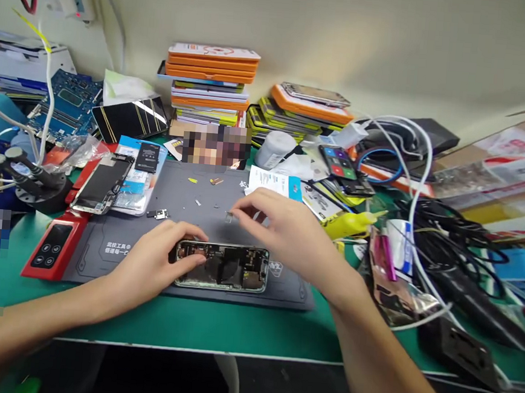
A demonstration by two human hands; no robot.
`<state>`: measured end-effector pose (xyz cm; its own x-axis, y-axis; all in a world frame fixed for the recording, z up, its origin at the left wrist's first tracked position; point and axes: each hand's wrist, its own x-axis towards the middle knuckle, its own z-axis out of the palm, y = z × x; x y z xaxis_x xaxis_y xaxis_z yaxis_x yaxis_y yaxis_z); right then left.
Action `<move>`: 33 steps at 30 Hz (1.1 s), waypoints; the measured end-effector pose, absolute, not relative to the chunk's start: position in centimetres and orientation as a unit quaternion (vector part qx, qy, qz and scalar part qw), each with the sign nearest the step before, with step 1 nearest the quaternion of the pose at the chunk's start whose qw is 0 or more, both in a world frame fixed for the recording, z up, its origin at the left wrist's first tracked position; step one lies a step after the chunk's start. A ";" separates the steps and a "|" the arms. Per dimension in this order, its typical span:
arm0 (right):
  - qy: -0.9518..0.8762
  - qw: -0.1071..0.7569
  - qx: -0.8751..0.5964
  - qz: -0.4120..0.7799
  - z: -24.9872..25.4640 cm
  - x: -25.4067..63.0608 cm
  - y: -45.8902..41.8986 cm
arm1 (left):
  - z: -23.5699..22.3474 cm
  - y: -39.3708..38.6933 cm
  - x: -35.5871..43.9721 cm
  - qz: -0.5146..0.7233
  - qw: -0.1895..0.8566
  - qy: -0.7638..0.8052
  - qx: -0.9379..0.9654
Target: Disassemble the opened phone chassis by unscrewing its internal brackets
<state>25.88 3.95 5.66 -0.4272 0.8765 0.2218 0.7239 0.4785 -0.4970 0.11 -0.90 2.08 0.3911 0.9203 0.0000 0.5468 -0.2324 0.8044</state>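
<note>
An opened smartphone point(238, 268) lies lengthwise on the grey work mat point(176, 193), its circuit board and inner parts bare. My left hand point(158, 255) grips its left end, thumb over the inside and fingers along the far edge. Above the phone's far side, my right hand point(274, 218) pinches a small, thin, metallic frame-like piece point(229, 217) between thumb and fingertips. That piece is too small to name for sure. Farther left on the mat sits a small black-and-silver phone part point(158, 214). Several tiny bits, one a yellow strip point(193, 181), lie beyond my hands.
At left stand a red device with a button panel point(53, 246), a detached phone screen point(102, 184) and a dark round holder point(48, 182). Stacked orange boxes point(211, 71) line the wall. A yellow bottle point(346, 223), a white cable point(416, 233) and black cables crowd the right.
</note>
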 end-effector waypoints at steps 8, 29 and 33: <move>-0.822 0.091 -0.521 0.210 5.7 26.7 5.6 | 1.4 -0.4 -0.2 0.216 0.259 0.476 0.812; -0.837 0.090 -0.497 0.211 5.1 26.9 6.3 | 2.8 -1.3 0.1 0.197 -0.145 0.303 0.921; -0.831 0.094 -0.497 0.232 4.8 26.9 6.4 | 3.0 -1.4 0.4 0.190 -0.160 0.303 0.920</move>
<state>26.88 6.44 4.78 -0.4892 0.8690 -0.0746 0.7820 0.3991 -0.4787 0.43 -1.40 2.99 0.7443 0.4962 0.4470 0.6182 -0.7652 -0.1799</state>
